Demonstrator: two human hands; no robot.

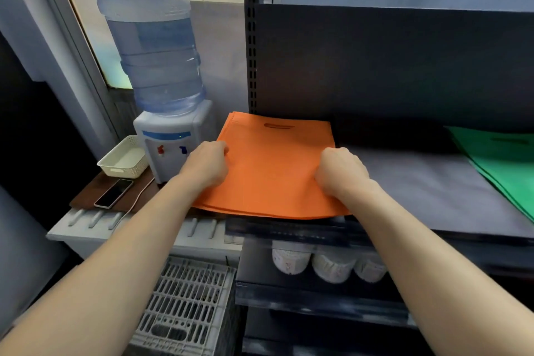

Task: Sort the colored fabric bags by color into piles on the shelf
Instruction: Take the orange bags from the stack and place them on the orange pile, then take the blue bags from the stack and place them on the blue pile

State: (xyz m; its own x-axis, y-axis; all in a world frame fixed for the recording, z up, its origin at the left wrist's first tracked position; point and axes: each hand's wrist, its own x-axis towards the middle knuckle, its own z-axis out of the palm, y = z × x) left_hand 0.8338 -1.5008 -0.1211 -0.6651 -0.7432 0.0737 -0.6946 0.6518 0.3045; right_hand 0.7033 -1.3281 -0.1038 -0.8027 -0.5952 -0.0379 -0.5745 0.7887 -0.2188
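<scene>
— Where do we have the orange fabric bags [271, 173]?

— Between our two hands. They lie flat in a stack on the shelf [419, 191], with the cut-out handle at the far end and the near edge at the shelf's front lip.

— And how are our hands?

— Our left hand [206, 166] is curled at the stack's left edge, fingers bent in against the fabric. Our right hand [342, 173] is curled the same way on the right edge, closer to the front corner. Both grip the stack by its sides. We cannot tell how many layers each hand holds.

— What lies to the right of our right hand?

— A stretch of grey shelf, then the green fabric bags [502, 165]. They lie flat, well apart from the orange ones, and run off the edge of the view.

— And to the left of our left hand?

— A water dispenser [170, 139] stands just beyond it, with a blue water bottle [156, 55] on top. Further left is a white basket [124, 159], and nearer to us a phone [113, 193] lies screen up.

— Below our forearms?

— A grey slotted crate [187, 306] sits under the left arm, and pale rolls [291, 261] sit on the lower shelf between our arms.
</scene>
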